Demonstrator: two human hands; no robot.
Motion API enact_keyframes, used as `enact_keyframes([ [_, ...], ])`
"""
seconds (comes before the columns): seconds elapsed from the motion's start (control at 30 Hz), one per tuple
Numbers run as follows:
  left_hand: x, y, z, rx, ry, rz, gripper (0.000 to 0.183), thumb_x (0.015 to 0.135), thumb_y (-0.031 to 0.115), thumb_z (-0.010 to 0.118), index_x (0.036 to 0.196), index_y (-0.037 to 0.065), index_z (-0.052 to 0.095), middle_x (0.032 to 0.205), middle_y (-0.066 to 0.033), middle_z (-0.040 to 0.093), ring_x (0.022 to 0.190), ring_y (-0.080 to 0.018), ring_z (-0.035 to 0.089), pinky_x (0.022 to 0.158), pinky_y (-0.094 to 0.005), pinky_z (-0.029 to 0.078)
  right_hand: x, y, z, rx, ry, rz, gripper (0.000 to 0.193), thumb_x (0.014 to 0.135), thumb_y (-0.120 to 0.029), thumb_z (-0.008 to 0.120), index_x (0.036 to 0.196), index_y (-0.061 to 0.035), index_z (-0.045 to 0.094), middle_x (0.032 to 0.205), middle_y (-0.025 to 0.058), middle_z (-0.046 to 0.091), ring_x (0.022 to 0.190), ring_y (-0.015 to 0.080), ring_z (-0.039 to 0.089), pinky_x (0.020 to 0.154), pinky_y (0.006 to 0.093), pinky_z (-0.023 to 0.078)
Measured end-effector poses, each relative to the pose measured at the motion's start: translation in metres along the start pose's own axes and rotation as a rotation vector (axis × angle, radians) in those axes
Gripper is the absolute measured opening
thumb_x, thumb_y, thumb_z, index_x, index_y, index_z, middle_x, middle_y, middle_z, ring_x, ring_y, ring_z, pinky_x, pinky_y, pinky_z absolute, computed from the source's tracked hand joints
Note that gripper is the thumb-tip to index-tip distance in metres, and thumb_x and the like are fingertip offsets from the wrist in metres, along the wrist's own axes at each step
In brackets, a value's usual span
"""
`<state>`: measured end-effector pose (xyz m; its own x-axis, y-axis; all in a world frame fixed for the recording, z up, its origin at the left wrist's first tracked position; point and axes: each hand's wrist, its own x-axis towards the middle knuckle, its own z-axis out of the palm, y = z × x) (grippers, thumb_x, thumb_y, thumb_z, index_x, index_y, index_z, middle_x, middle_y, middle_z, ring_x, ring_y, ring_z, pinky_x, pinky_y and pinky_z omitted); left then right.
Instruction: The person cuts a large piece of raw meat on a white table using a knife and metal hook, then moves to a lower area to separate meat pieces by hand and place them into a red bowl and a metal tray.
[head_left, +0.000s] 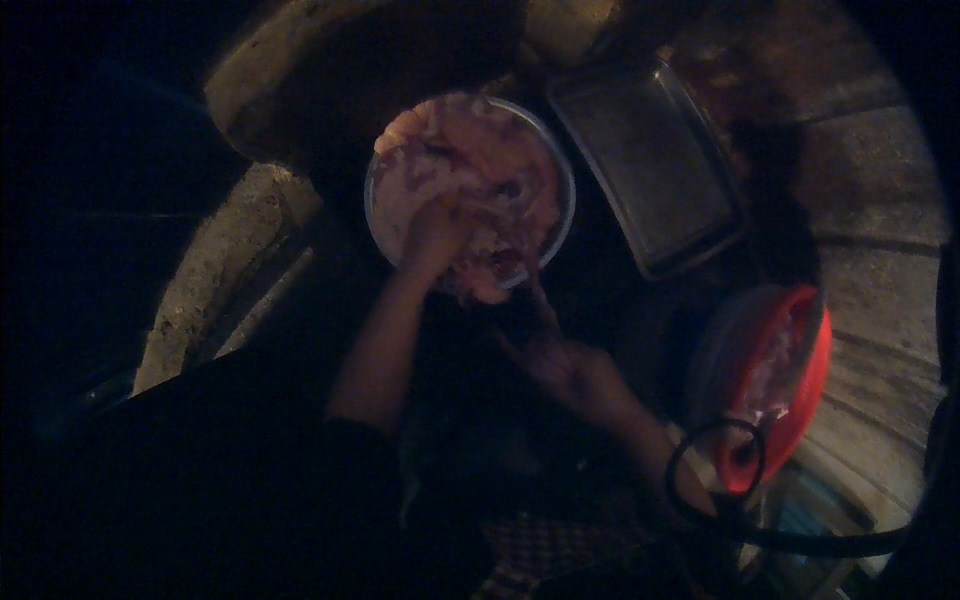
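A round metal basin [571,190] with a pale rim holds a heap of pinkish raw meat [495,150], with some darker red bits near its front edge. My left hand [438,232] reaches into the basin and its bent fingers are closed on the meat, the fingertips partly lost in it. Just outside the near right rim is my right hand [555,358], its fingers and thumb spread apart. One finger stretches up toward the rim. The space between these fingers is very dark, and I make out nothing held there.
A rectangular metal tray [650,150] lies right of the basin. Nearer on the right stands a red-rimmed tub [818,350] with pale, shiny contents. A black ring-shaped loop [672,480] overlaps its near end. Rough stone blocks [215,260] lie at left; light slabs [870,180] line the right.
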<state>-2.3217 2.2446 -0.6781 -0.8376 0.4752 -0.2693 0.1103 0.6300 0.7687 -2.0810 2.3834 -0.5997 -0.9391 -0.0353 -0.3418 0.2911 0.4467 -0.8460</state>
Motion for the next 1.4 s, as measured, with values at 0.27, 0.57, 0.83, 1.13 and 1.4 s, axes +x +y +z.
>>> enact_keyframes([
  [0.27, 0.123, -0.027, -0.024, 0.165, 0.291, -0.047, 0.029, 0.091, 0.02, 0.05, 0.112, 0.006, 0.066, 0.108, -0.0154, 0.067, 0.1, -0.0302, 0.065, 0.084, -0.0389, 0.051, -0.007, -0.008, -0.004, 0.024, 0.04, -0.01, 0.018, 0.089, -0.015, 0.062, 0.104, -0.0065, 0.063, 0.097, 0.0129, 0.067, 0.081, 0.0305, 0.066, 0.073, 0.0375, 0.053],
  [0.57, 0.104, -0.029, -0.023, -0.307, 0.231, -0.239, 0.032, 0.093, 0.029, 0.057, 0.111, 0.004, 0.065, 0.104, -0.0111, 0.069, 0.095, -0.0229, 0.064, 0.08, -0.0344, 0.052, 0.001, -0.023, -0.023, -0.061, 0.091, -0.093, 0.015, 0.087, -0.011, 0.063, 0.102, -0.0082, 0.064, 0.096, 0.0103, 0.068, 0.085, 0.0285, 0.066, 0.074, 0.0362, 0.053],
  [0.83, 0.054, -0.061, -0.083, -0.526, 0.421, 0.021, 0.025, 0.094, 0.026, 0.06, 0.105, 0.004, 0.065, 0.104, -0.0065, 0.068, 0.095, -0.0175, 0.062, 0.084, -0.0316, 0.048, 0.058, -0.075, -0.067, 0.092, 0.312, -0.114, 0.022, 0.091, -0.024, 0.063, 0.099, -0.0031, 0.065, 0.089, 0.0081, 0.068, 0.078, 0.0171, 0.065, 0.069, 0.0319, 0.052],
  [1.13, -0.022, 0.042, -0.154, -0.755, 0.383, 0.141, 0.028, 0.095, 0.026, 0.059, 0.112, 0.005, 0.064, 0.105, -0.0045, 0.067, 0.097, -0.0141, 0.061, 0.087, -0.0278, 0.048, 0.16, -0.08, -0.078, -0.447, 0.304, -0.002, 0.066, 0.074, -0.028, 0.079, 0.129, -0.0046, 0.05, 0.122, 0.0181, 0.058, 0.112, 0.0278, 0.057, 0.094, 0.04, 0.047],
  [1.4, -0.044, 0.129, -0.153, -1.057, -0.165, 0.48, 0.027, 0.095, 0.024, 0.059, 0.113, 0.005, 0.063, 0.099, -0.0033, 0.067, 0.092, -0.0127, 0.061, 0.078, -0.0258, 0.051, 0.165, -0.104, -0.033, -0.132, 0.359, -0.49, 0.074, 0.075, -0.029, 0.075, 0.138, -0.0054, 0.042, 0.133, 0.0173, 0.053, 0.125, 0.0301, 0.05, 0.1, 0.0415, 0.043],
])
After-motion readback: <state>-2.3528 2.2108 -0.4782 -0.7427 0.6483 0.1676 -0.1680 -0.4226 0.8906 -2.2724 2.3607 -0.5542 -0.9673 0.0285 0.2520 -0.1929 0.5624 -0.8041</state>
